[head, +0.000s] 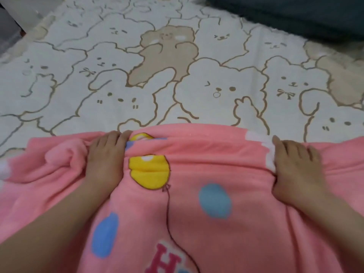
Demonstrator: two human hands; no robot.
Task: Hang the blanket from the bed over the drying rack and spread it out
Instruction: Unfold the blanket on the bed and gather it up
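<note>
A pink fleece blanket (206, 166) with yellow and blue balloon prints lies bunched on the bed, filling the lower half of the view. My left hand (106, 158) grips a gathered fold of it beside the yellow balloon. My right hand (295, 164) clutches the fabric at a white patch on the right. The stretch between both hands is pulled into taut creases. No drying rack is in view.
The bed (177, 75) is covered by a white sheet with outlined bears and one tan bear. A dark teal cushion or bedding (295, 14) lies at the far right corner. A grey object (7, 30) stands at the left edge.
</note>
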